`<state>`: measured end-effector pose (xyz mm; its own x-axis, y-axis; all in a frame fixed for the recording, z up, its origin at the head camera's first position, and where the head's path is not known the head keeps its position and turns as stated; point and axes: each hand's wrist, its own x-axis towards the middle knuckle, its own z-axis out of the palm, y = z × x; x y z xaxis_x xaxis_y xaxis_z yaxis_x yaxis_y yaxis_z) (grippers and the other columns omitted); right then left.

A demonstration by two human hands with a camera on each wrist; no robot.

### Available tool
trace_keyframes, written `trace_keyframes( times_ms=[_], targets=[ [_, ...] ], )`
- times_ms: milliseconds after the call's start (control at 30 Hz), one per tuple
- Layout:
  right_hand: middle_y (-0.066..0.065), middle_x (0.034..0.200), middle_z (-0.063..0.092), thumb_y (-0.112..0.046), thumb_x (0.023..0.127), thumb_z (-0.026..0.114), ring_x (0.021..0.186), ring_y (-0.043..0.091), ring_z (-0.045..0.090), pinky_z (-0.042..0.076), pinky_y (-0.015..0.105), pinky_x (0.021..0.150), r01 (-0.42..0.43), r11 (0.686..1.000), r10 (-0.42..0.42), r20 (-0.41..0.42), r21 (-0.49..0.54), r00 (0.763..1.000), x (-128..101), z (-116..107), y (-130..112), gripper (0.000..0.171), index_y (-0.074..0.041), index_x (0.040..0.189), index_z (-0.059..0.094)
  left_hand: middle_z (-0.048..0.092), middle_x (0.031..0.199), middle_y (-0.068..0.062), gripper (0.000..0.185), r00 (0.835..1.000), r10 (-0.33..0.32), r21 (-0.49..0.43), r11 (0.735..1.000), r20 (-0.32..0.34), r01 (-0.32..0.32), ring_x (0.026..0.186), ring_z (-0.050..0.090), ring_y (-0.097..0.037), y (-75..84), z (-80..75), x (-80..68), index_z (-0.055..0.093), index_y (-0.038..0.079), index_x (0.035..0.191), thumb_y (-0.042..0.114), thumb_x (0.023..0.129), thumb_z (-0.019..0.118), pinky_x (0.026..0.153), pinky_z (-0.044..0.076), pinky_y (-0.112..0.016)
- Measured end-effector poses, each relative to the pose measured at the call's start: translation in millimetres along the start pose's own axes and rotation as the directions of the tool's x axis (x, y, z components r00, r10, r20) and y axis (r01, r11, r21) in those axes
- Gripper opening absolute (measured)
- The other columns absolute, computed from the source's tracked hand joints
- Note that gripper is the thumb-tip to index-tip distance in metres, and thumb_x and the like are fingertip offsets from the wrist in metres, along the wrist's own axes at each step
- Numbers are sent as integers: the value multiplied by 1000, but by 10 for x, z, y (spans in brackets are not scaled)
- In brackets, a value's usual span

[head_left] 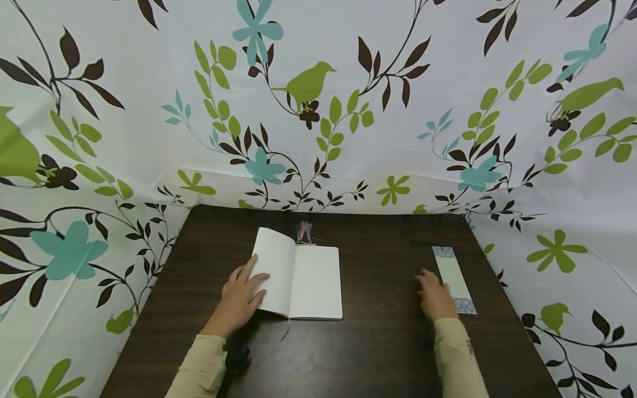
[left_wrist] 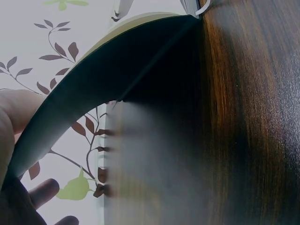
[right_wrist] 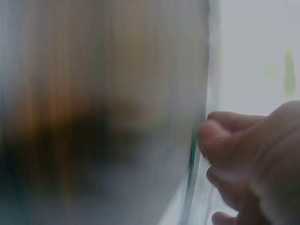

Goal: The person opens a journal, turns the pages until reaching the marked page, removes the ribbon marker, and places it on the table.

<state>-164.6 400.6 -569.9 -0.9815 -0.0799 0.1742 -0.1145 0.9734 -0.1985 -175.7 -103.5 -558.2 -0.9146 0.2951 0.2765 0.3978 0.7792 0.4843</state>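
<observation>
An open notebook (head_left: pixel 303 279) lies on the dark wooden table (head_left: pixel 378 342). My left hand (head_left: pixel 241 298) is at its left half, with fingers lying on the left page. In the left wrist view the dark cover (left_wrist: pixel 108 84) arches up, with my thumb (left_wrist: pixel 14 117) on one side and fingers (left_wrist: pixel 44 191) on the other. A long white bookmark (head_left: pixel 453 279) with patterned ends lies flat at the right. My right hand (head_left: pixel 436 297) is against its left edge. The right wrist view is blurred; curled fingers (right_wrist: pixel 225 133) reach the bookmark's edge (right_wrist: pixel 213 70), and whether they pinch it is unclear.
A pink tassel (head_left: pixel 304 232) sticks out behind the notebook's spine, and a thin ribbon (head_left: pixel 286 330) hangs out at its near edge. A leaf-and-bird patterned cloth (head_left: pixel 318 110) walls in the table at the back and both sides.
</observation>
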Motion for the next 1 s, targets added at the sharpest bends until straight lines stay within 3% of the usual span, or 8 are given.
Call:
trace_keyframes(
  times_ms=[67, 133, 200, 300, 567, 833, 900, 1000],
  targets=[
    [28, 144, 51, 2, 89, 74, 126, 45, 54, 35, 71, 103, 141, 989, -142, 2, 46, 990, 102, 137, -445, 43, 4, 129, 60, 27, 164, -18, 33, 1000, -3, -8, 1000, -7, 3, 133, 35, -50, -4, -9, -2, 67, 14, 130, 15, 97, 70, 92, 36, -74],
    [23, 150, 48, -10, 94, 74, 133, 40, 51, 34, 67, 108, 245, 959, -256, 61, 139, 965, 165, 269, -856, 47, 1, 136, 57, 27, 164, -18, 33, 1000, -10, -15, 1000, -11, 10, 133, 36, -50, -15, -11, -4, 67, 14, 130, 15, 97, 70, 92, 36, -74],
    [19, 156, 42, -22, 96, 72, 140, 35, 45, 32, 63, 112, 280, 932, -316, 136, 232, 939, 181, 379, -1182, 57, -3, 145, 51, 26, 164, -18, 33, 1000, -18, -23, 1000, -5, 18, 133, 35, -50, -21, -7, -3, 67, 13, 130, 15, 97, 70, 92, 36, -75],
    [14, 162, 34, -31, 93, 74, 148, 32, 33, 27, 62, 115, 250, 920, -322, 219, 301, 921, 169, 486, -1467, 70, -7, 152, 45, 24, 165, -17, 34, 1000, -24, -34, 999, 15, 24, 134, 34, -50, -26, 14, 0, 66, 13, 131, 15, 97, 70, 92, 35, -75],
    [17, 159, 39, -31, 86, 80, 144, 36, 40, 28, 70, 110, 259, 928, -323, 231, 269, 918, 187, 577, -1623, 74, -3, 148, 50, 25, 165, -16, 34, 1000, -30, -31, 999, 6, 30, 133, 35, -50, -40, 24, -35, 67, 13, 130, 15, 96, 71, 93, 35, -74],
    [16, 148, 52, -30, 82, 83, 136, 35, 50, 37, 72, 101, 328, 938, -334, 41, 116, 942, 214, 648, -1705, 62, -5, 135, 64, 23, 166, -13, 32, 998, -56, -69, 996, 19, 58, 136, 32, -49, -45, 23, -34, 68, 14, 130, 16, 98, 68, 96, 32, -73],
    [20, 151, 48, -26, 81, 85, 137, 37, 48, 39, 71, 100, 304, 946, -305, -8, 118, 952, 211, 658, -1758, 68, -1, 138, 59, 22, 167, -13, 33, 998, -61, -74, 995, 25, 62, 136, 31, -48, -50, 36, -36, 67, 14, 130, 16, 98, 68, 97, 32, -73],
    [30, 157, 34, -16, 81, 86, 139, 42, 43, 43, 64, 101, 257, 945, -247, -73, 200, 966, 187, 665, -1860, 88, 8, 150, 38, 23, 166, -14, 32, 998, -53, -82, 995, 23, 55, 135, 32, -48, -51, 49, -37, 67, 14, 130, 16, 98, 68, 96, 33, -73]
  ],
)
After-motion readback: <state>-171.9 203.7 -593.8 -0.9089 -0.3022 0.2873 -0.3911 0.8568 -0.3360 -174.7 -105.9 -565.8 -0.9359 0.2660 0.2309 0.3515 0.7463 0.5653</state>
